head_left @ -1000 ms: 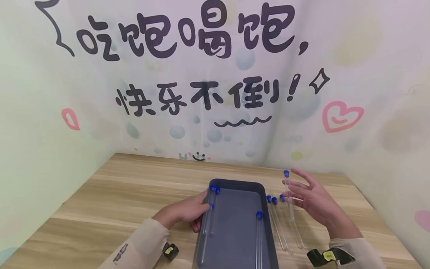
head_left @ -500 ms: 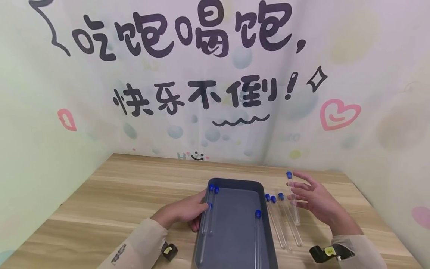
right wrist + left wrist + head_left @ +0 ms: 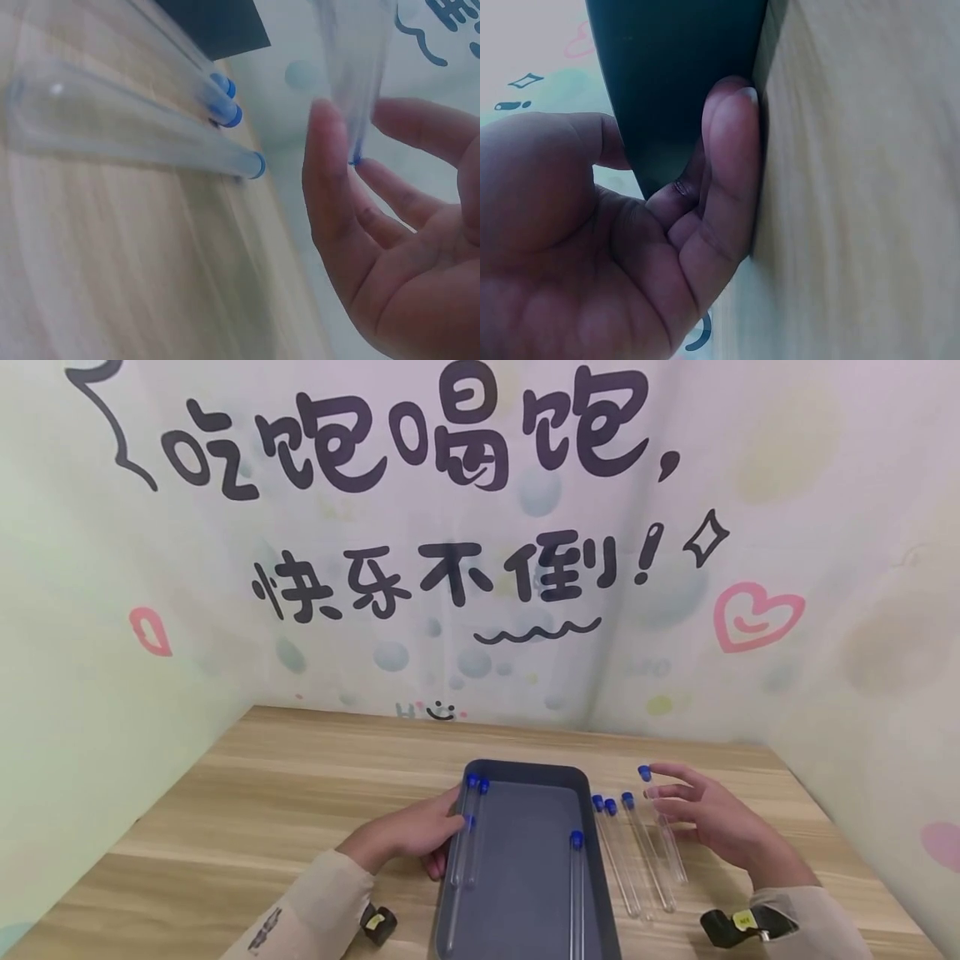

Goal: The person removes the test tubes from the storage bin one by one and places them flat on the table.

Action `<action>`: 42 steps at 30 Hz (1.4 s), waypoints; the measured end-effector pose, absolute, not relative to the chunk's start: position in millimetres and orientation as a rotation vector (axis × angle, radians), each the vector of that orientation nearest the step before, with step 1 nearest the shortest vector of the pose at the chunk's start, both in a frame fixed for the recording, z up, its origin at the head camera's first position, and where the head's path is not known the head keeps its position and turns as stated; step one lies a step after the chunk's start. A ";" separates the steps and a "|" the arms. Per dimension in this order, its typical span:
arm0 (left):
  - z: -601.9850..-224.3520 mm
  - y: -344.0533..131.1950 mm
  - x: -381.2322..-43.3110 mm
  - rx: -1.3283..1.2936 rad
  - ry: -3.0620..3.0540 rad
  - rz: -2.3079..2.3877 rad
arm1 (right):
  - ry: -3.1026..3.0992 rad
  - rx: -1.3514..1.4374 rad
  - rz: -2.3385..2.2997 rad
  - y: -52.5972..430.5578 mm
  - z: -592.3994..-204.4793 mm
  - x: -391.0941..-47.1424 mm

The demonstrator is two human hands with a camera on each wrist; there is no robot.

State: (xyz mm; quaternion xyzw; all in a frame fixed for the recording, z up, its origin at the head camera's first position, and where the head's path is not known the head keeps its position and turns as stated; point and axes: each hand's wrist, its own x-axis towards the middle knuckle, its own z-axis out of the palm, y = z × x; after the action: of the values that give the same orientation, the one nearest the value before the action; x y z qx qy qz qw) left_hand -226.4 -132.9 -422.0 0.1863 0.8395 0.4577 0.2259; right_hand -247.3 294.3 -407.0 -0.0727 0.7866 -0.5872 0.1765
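The dark grey tray (image 3: 525,877) lies on the table, gripped at its left side by my left hand (image 3: 416,827). The thumb is at the rim and the fingers bend against the outer wall (image 3: 679,60). To the right of the tray, my right hand (image 3: 726,822) pinches a clear test tube (image 3: 670,839) with a blue cap. This tube is tilted, cap end up; in the right wrist view (image 3: 360,67) it sits between thumb and fingers. Whether its bottom touches the table cannot be told.
Three capped test tubes (image 3: 648,856) lie on the wooden table (image 3: 247,793) between the tray and my right hand. Inside the tray are several more, along its left wall (image 3: 472,852) and at its right side (image 3: 577,893). A printed cloth (image 3: 375,652) hangs behind.
My right hand has moved right and downward with its test tube, away from the three tubes on the table. The left hand stays at the tray's side.
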 end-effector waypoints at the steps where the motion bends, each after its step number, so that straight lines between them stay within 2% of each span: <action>1: -422.3 -133.0 -226.3 0.512 2.316 1.261 | 2.223 -0.204 -1.655 294.4 -407.5 -247.2; 23: -419.9 -134.0 -225.5 0.544 2.302 1.266 | 2.243 -0.264 -1.562 298.3 -420.0 -246.3; 42: -420.5 -134.5 -225.6 0.540 2.299 1.263 | 2.393 -0.135 -1.449 284.5 -421.6 -242.4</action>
State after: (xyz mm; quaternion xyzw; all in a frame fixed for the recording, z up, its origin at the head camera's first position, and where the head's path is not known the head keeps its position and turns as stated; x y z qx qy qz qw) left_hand -225.6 -134.5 -420.5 0.1964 0.8355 0.4590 0.2295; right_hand -242.4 284.5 -421.6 -0.0474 0.8420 -0.5099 0.1697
